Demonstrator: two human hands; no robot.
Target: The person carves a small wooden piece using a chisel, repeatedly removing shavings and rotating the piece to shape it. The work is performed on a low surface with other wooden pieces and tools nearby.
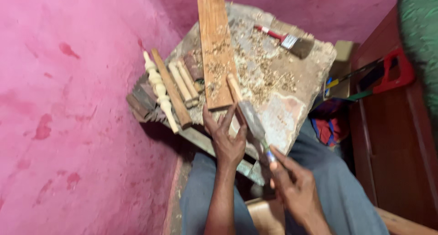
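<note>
- Wooden stick (234, 90) lies on the dusty bench (292, 112), its long axis slanting from the plank (216, 48) toward the person.
- Left hand (226, 139), nearer, has fingers spread, pressing the stick's near end.
- Right hand (292, 185) is closed around a chisel (253, 121) handle, blade lying along the stick.

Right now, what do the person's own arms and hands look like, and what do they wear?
Both arms are bare: no sleeves show on either forearm. The left hand and the right hand have no gloves. I see no watch, ring or bracelet, though the picture is somewhat blurred.
</note>
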